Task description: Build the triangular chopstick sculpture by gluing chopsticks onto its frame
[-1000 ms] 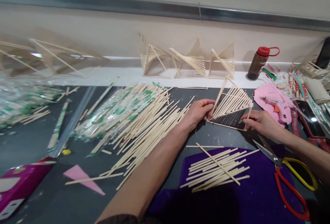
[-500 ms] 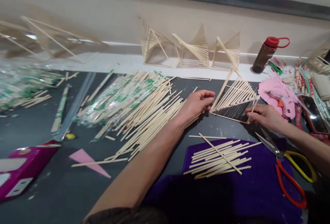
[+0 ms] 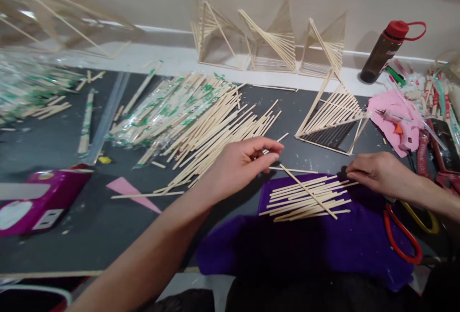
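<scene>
My left hand [image 3: 247, 161] hovers at the near edge of the long pile of thin sticks [image 3: 219, 134], its fingers apart with nothing visibly held. On the right, my right hand [image 3: 372, 173] has its fingers curled together beside the short sticks [image 3: 309, 199]; whether anything is between them cannot be made out. Those sticks lie roughly parallel on a purple cloth [image 3: 233, 249], one crossing over the others. Behind my hands a twisted stick frame [image 3: 334, 115] stands by itself on the dark table, touched by neither hand.
Scissors [image 3: 402, 237] lie partly under my right forearm. A glue gun [image 3: 398, 125] rests on pink material at the right. A bottle [image 3: 383, 53] and finished frames [image 3: 273, 43] stand along the wall. At left is a magenta box [image 3: 46, 202].
Both hands have drawn back from the stick frame toward the near side. My right hand has let go of the frame. The camera view has tilted down.
</scene>
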### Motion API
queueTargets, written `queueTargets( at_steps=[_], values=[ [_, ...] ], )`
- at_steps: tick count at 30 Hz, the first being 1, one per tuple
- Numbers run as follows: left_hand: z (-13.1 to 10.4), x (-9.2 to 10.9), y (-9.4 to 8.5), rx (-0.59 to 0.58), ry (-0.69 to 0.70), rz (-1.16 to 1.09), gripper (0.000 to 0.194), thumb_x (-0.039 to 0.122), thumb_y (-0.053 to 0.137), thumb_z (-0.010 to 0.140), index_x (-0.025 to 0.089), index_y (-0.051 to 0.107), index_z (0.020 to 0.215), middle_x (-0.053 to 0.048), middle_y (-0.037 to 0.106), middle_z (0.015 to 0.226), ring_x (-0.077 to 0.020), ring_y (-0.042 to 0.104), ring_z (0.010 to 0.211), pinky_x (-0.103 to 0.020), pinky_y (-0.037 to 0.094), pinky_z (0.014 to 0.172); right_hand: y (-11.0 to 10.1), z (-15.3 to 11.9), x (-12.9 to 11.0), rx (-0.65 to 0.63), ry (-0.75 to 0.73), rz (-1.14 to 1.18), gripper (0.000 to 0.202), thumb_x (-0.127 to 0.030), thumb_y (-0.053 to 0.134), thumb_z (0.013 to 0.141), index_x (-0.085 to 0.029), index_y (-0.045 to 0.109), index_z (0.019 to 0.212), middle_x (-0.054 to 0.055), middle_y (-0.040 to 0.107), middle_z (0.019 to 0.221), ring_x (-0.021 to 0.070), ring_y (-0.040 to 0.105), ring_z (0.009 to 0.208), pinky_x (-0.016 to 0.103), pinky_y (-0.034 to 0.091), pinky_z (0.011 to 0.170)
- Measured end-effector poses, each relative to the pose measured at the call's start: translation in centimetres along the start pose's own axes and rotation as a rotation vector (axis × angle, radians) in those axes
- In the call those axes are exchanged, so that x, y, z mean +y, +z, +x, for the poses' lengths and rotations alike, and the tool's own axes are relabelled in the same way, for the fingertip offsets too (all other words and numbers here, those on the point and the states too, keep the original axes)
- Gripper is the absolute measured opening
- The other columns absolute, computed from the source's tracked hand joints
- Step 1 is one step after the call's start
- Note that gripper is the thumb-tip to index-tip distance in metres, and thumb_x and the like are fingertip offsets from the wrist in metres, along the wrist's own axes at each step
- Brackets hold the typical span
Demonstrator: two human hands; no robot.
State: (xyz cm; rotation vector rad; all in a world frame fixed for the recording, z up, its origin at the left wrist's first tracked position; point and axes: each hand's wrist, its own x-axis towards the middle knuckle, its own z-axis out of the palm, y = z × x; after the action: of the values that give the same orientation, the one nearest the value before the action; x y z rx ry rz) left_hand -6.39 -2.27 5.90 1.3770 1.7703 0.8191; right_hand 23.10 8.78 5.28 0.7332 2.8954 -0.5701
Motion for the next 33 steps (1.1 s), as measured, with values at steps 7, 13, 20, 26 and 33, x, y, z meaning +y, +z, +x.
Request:
queueTargets(
  at_steps=[7, 13, 20, 26, 33],
  values=[
    [-5.3, -2.0, 2.6, -0.014, 0.317, 0.214, 0.018, 0.025, 0.054, 0.089, 0.020, 0.070, 0.094, -0.003, 0.074, 0.088, -0.0150, 0.069, 0.081, -0.024, 0.051, 0.074, 1.6, 2.2, -5.0, -0.076, -0.104, -0.061, 0.027, -0.029, 0.044, 0.096, -0.016, 0.067, 0.091, 0.005, 0.068, 0.084, 0.0124, 0.059, 0.066, 0.025, 0.027, 0.054],
    [-8.7, -4.1, 4.1, 0.078, 0.484, 0.291, 0.017, 0.018, 0.052, 0.092, 0.019, 0.067, 0.099, -0.003, 0.073, 0.090, -0.0122, 0.069, 0.082, -0.019, 0.051, 0.075, 2.8, 4.7, -7.0, -0.076, -0.075, -0.238, 0.026, -0.035, 0.049, 0.093, -0.015, 0.063, 0.102, 0.009, 0.063, 0.096, 0.0141, 0.055, 0.066, 0.027, 0.018, 0.051],
    [-7.4, -7.0, 1.2, 0.411, 0.183, 0.698, 0.029, 0.027, 0.043, 0.095, 0.019, 0.069, 0.104, -0.007, 0.073, 0.098, -0.0221, 0.069, 0.091, -0.030, 0.052, 0.076, 3.7, 4.9, -6.4, -0.059, -0.180, -0.256, 0.024, -0.030, 0.043, 0.095, -0.018, 0.064, 0.096, 0.006, 0.061, 0.088, 0.0124, 0.053, 0.063, 0.027, 0.017, 0.052],
    [-5.9, -7.3, 1.4, 0.326, -0.066, 0.878, 0.031, 0.030, 0.041, 0.096, 0.020, 0.069, 0.104, -0.008, 0.070, 0.100, -0.0209, 0.067, 0.085, -0.027, 0.043, 0.058, 3.5, 4.7, -6.0, -0.063, -0.235, -0.223, 0.027, -0.031, 0.041, 0.096, -0.017, 0.064, 0.100, 0.006, 0.062, 0.088, 0.0138, 0.056, 0.062, 0.027, 0.019, 0.052],
    [-6.3, -6.4, -0.1, 0.404, -0.139, 0.543, 0.022, 0.033, 0.048, 0.091, 0.020, 0.067, 0.091, -0.007, 0.069, 0.094, -0.0195, 0.063, 0.079, -0.026, 0.041, 0.061, 3.6, 5.1, -5.4, -0.047, -0.252, -0.162, 0.026, -0.029, 0.044, 0.095, -0.016, 0.065, 0.101, 0.006, 0.063, 0.087, 0.0138, 0.057, 0.063, 0.027, 0.027, 0.052]
  ],
)
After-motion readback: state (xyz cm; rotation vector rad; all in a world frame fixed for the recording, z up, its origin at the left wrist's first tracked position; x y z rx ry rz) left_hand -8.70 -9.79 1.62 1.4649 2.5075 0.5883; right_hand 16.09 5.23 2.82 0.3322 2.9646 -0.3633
